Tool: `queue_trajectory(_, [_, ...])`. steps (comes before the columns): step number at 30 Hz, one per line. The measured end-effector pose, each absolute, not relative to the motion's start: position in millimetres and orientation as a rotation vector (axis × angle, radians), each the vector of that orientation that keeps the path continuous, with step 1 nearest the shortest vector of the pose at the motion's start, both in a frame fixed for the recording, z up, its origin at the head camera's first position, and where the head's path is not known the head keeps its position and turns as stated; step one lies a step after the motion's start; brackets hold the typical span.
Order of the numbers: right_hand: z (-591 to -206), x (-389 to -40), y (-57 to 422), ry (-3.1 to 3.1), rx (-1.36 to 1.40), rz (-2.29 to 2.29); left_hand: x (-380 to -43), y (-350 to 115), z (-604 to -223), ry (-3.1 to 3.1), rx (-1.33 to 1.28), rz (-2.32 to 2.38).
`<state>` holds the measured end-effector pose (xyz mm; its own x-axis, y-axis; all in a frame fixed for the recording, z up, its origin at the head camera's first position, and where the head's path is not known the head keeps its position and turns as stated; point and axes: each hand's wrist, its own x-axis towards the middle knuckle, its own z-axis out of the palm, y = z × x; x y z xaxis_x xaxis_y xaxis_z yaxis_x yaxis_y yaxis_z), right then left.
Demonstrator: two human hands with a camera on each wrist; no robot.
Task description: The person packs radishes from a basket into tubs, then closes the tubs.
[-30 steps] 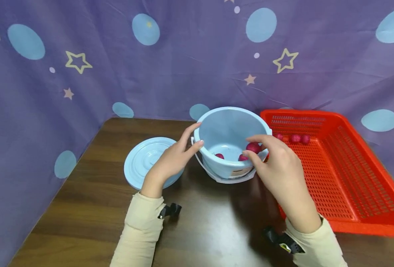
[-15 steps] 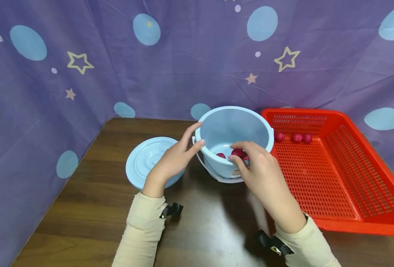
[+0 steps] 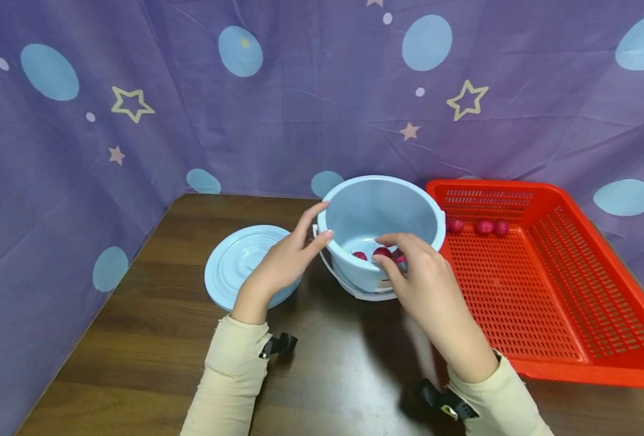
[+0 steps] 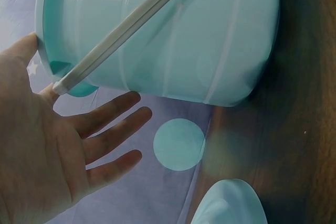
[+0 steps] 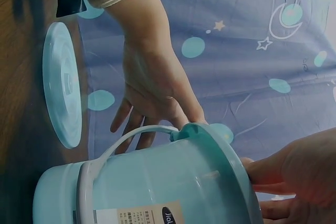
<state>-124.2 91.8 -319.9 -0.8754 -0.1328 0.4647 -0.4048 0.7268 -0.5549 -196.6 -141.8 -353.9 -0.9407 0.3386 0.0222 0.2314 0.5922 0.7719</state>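
Observation:
A light blue bucket (image 3: 354, 269) stands on the table with its mouth up. My left hand (image 3: 286, 254) touches the left side of its rim with thumb and index finger; in the left wrist view the other fingers (image 4: 113, 145) spread straight beside the wall. My right hand (image 3: 428, 272) reaches over the near right rim, its thumb and index finger apart. A small round crimson ball (image 3: 382, 252) shows between those fingertips, lower inside the bucket. Another crimson ball (image 3: 360, 255) lies on the bucket floor, and a third is partly hidden by my right fingers.
To the right sits a large red plastic basket (image 3: 561, 284), with several crimson balls (image 3: 484, 227) along its far left part. The light blue lid (image 3: 240, 260) lies on the table left of the bucket, partly behind my left arm. A purple patterned cloth (image 3: 300, 91) hangs behind.
My right hand has moved left over the bucket with a crimson ball; that ball now appears smaller and lower, parted from the fingers. The left hand has stayed at the rim.

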Motion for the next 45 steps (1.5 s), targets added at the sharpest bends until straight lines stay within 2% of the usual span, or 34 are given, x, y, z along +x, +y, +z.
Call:
queue_trajectory(19, [-318.3, -123.8, 87.2, -2.545, 0.427, 0.995, -199.0, -146.9, -353.3, 2.677, 0.501, 1.278])
queue_trajectory(32, [-288.9, -119.0, 122.8, -2.460, 0.480, 1.071, -196.5, -138.8, -353.7, 2.716, 0.525, 1.266])
queue_trajectory(40, [-258.8, -146.1, 165.2, -2.549, 0.517, 1.320, -195.9, -140.4, -350.7, 2.720, 0.531, 1.255])
queue_trajectory(45, [-254.2, -167.0, 185.3, -2.622, 0.418, 1.367, -196.5, -141.7, -352.0, 2.730, 0.521, 1.256])
